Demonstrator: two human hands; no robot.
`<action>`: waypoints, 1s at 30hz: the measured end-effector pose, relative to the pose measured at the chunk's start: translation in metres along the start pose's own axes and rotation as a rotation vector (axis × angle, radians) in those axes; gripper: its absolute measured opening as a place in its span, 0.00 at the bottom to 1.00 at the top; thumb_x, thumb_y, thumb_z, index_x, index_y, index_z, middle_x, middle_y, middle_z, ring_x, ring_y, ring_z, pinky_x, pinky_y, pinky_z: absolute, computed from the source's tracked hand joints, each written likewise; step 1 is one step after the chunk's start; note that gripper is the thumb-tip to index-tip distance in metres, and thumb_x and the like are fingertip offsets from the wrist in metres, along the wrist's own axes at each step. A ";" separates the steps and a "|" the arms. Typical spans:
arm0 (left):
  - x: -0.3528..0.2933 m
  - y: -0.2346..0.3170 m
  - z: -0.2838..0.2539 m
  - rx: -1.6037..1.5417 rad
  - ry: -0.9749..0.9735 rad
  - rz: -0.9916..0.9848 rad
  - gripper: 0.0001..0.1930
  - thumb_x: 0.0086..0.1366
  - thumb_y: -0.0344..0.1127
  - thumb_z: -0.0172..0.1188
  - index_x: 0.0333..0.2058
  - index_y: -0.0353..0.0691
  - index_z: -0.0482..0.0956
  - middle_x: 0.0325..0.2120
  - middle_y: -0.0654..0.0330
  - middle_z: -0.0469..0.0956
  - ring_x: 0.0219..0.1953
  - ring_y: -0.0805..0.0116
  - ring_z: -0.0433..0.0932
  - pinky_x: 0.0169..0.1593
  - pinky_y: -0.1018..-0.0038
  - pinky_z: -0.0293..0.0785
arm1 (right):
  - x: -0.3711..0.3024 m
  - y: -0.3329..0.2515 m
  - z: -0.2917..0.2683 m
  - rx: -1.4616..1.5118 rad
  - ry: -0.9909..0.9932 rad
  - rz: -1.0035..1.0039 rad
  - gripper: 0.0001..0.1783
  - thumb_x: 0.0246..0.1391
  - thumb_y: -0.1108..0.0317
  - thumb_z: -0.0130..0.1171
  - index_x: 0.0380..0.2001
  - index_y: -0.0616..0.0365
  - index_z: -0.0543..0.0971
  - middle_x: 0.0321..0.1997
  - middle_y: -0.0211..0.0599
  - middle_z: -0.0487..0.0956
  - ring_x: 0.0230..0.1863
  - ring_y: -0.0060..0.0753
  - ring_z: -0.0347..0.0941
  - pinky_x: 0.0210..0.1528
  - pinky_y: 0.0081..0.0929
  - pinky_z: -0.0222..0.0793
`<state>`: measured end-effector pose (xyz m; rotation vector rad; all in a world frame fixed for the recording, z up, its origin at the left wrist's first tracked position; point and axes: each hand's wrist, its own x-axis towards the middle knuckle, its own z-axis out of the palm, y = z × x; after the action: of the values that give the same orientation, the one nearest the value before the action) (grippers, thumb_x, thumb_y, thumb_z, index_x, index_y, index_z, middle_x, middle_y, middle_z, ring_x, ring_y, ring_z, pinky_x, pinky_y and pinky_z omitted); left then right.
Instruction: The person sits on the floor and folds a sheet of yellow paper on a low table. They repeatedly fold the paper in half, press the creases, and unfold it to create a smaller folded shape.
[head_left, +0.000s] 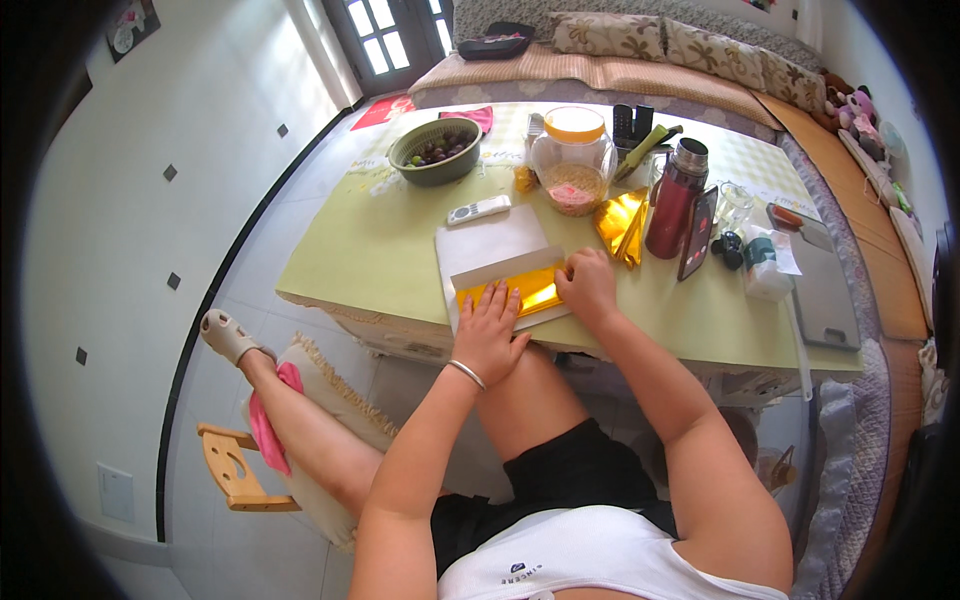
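A gold foil paper sheet [539, 284] lies near the table's front edge, with a grey-white strip along its far side. My left hand [490, 338] rests flat on the sheet's near left part, its fingers stretched out. At the right end of the sheet, my right hand [590, 284] is closed, its fingertips pinching the foil's edge. White paper [485, 238] sits beneath the foil and reaches farther back. Behind my right hand stands a folded gold foil piece [622, 226]. What lies under my left palm is hidden.
A white remote [479, 210] rests on the white paper's far end. Behind are a green bowl [435, 170] of dark round fruit and a yellow-lidded jar [574, 160]. On the right stand a red thermos [676, 205], an upright phone [697, 235], a tissue pack [768, 270] and a grey board [825, 300].
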<state>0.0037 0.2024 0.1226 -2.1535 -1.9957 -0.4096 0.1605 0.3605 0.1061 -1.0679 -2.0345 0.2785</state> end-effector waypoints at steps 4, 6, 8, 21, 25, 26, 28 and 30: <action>-0.002 -0.001 0.002 0.003 -0.001 -0.002 0.37 0.64 0.51 0.55 0.67 0.38 0.59 0.67 0.44 0.58 0.69 0.46 0.56 0.68 0.44 0.50 | 0.000 -0.003 -0.001 0.001 -0.005 -0.003 0.08 0.44 0.66 0.63 0.18 0.58 0.80 0.31 0.42 0.78 0.40 0.49 0.72 0.45 0.42 0.70; 0.000 0.000 0.001 0.004 -0.015 0.001 0.37 0.65 0.55 0.53 0.67 0.41 0.60 0.67 0.43 0.58 0.69 0.45 0.56 0.68 0.43 0.50 | 0.000 -0.003 -0.002 -0.020 -0.022 0.011 0.07 0.44 0.66 0.63 0.20 0.58 0.80 0.32 0.43 0.78 0.41 0.49 0.72 0.46 0.42 0.70; 0.000 0.000 0.000 0.010 -0.022 0.009 0.38 0.65 0.60 0.52 0.67 0.45 0.61 0.67 0.42 0.58 0.69 0.44 0.56 0.67 0.43 0.49 | 0.000 -0.004 -0.003 -0.035 -0.041 0.029 0.07 0.44 0.66 0.64 0.23 0.58 0.80 0.33 0.42 0.78 0.42 0.49 0.72 0.47 0.41 0.69; -0.002 -0.003 0.002 0.013 -0.051 0.015 0.39 0.64 0.68 0.47 0.67 0.52 0.62 0.67 0.42 0.56 0.70 0.45 0.53 0.67 0.42 0.48 | -0.002 -0.005 -0.009 0.000 0.031 -0.211 0.23 0.49 0.66 0.63 0.50 0.60 0.76 0.56 0.47 0.76 0.60 0.49 0.67 0.65 0.43 0.58; 0.000 -0.010 -0.005 0.031 -0.117 -0.001 0.39 0.63 0.67 0.48 0.68 0.53 0.61 0.68 0.43 0.55 0.71 0.46 0.51 0.68 0.42 0.47 | -0.009 -0.028 -0.021 -0.122 -0.175 -0.645 0.31 0.56 0.54 0.58 0.59 0.61 0.72 0.69 0.50 0.64 0.74 0.47 0.53 0.75 0.48 0.38; 0.000 -0.012 -0.008 0.046 -0.147 0.000 0.39 0.63 0.67 0.48 0.68 0.53 0.61 0.69 0.44 0.54 0.71 0.46 0.50 0.68 0.42 0.47 | -0.013 -0.034 -0.020 -0.107 -0.228 -0.627 0.35 0.57 0.49 0.56 0.61 0.61 0.69 0.71 0.50 0.61 0.75 0.46 0.49 0.76 0.47 0.35; 0.001 -0.015 -0.014 0.076 -0.209 0.002 0.40 0.63 0.67 0.49 0.68 0.52 0.60 0.70 0.45 0.51 0.72 0.47 0.48 0.68 0.41 0.46 | -0.020 -0.050 -0.013 -0.077 -0.333 -0.590 0.43 0.59 0.39 0.50 0.66 0.63 0.63 0.74 0.51 0.54 0.78 0.45 0.41 0.77 0.45 0.28; -0.002 -0.020 -0.014 0.047 -0.212 0.012 0.41 0.62 0.66 0.50 0.68 0.51 0.59 0.71 0.47 0.48 0.73 0.48 0.46 0.68 0.39 0.45 | -0.017 -0.061 -0.007 -0.049 -0.405 -0.627 0.48 0.59 0.34 0.44 0.68 0.64 0.58 0.75 0.51 0.53 0.78 0.45 0.40 0.77 0.46 0.26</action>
<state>-0.0178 0.1979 0.1341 -2.2616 -2.0741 -0.1350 0.1348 0.3087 0.1328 -0.3695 -2.6316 0.1198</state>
